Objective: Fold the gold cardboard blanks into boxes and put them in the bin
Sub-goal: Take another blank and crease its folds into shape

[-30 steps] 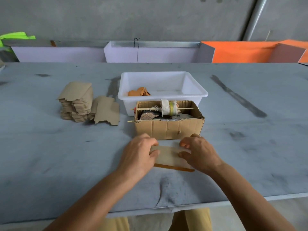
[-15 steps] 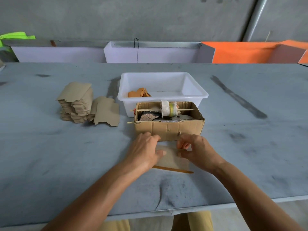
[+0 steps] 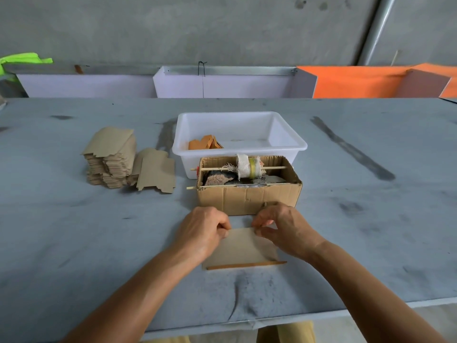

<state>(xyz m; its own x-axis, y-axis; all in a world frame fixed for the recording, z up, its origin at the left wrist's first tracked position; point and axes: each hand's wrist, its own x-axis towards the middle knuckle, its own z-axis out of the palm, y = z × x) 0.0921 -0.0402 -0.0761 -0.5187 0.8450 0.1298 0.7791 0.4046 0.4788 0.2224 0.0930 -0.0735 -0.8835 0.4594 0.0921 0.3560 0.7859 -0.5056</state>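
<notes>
We find the left hand [image 3: 201, 233] and right hand [image 3: 286, 230] each pinching a far corner of one cardboard blank [image 3: 243, 248], lying near the table edge, presumably to raise a fold; the white bin [image 3: 300, 144] sits beyond, within reach

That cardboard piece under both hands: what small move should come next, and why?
Probably fold the far edge up toward the person. Both the left hand and right hand pinch the far edge of the blank, which lies flat on the table, unformed.
</notes>
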